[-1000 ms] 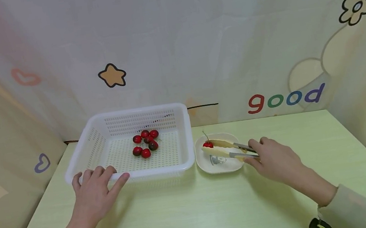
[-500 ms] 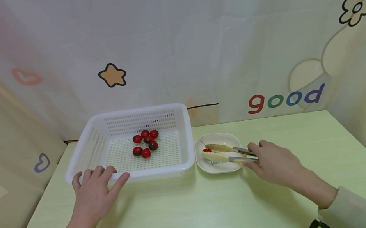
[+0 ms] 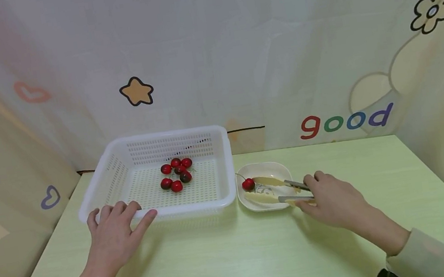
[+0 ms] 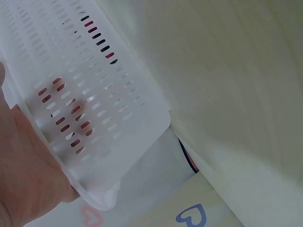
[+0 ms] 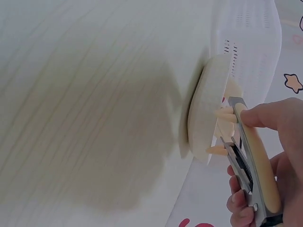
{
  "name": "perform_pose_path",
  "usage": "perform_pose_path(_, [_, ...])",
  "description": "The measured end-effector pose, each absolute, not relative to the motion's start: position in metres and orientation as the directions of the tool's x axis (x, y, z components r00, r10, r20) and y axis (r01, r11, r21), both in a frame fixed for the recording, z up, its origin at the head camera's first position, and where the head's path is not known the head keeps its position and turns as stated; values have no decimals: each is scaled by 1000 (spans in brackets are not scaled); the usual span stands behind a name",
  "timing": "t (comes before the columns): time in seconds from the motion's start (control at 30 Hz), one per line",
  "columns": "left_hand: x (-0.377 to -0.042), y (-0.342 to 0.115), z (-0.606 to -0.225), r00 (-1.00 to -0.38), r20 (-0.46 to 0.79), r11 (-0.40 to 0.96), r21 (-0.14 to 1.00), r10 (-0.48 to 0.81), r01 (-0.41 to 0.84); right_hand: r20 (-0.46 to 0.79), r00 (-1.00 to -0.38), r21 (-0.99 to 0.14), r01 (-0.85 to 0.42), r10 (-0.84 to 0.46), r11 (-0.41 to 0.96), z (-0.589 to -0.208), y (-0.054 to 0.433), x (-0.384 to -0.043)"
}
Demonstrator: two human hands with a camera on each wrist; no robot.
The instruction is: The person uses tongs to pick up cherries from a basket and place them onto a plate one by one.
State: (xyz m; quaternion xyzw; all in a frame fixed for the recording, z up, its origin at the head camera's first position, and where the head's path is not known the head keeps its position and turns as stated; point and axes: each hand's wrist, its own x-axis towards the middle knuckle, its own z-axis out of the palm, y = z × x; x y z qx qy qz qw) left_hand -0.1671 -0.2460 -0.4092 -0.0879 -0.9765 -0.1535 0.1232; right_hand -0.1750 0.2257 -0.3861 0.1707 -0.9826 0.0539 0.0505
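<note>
My left hand (image 3: 113,236) grips the near rim of a white perforated plastic basket (image 3: 226,166), its fingers over the edge. Through the slots in the left wrist view, fingers show inside the basket wall (image 4: 137,80). In the basket lies a cluster of several dark red cherries (image 3: 176,186). My right hand (image 3: 338,197) holds a pair of tongs (image 3: 295,198) with cream tips and metal arms, the tips spread apart over a small cream plate (image 3: 268,207). One red cherry (image 3: 248,184) with a stem sits at the plate's left side, beside the far tong tip.
The plate stands just right of the basket on a pale green table (image 3: 240,260). Behind rises a curtain (image 3: 211,63) printed with a star, hearts and the word "good".
The tong tips have lowered and spread apart, letting go of the cherry, which now rests on the plate slightly left. The left hand and basket have stayed in place.
</note>
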Motion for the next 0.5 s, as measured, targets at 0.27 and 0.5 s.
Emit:
perform_pose_path(0.27, [-167, -246, -409, -953, 273, 936, 280, 133, 211, 137, -944, -111, -316, -300, 942, -385, 226, -181])
perform_pose_path(0.5, [-167, -245, -409, -950, 284, 934, 284, 132, 215, 152, -943, -91, -312, -297, 946, -379, 221, -189])
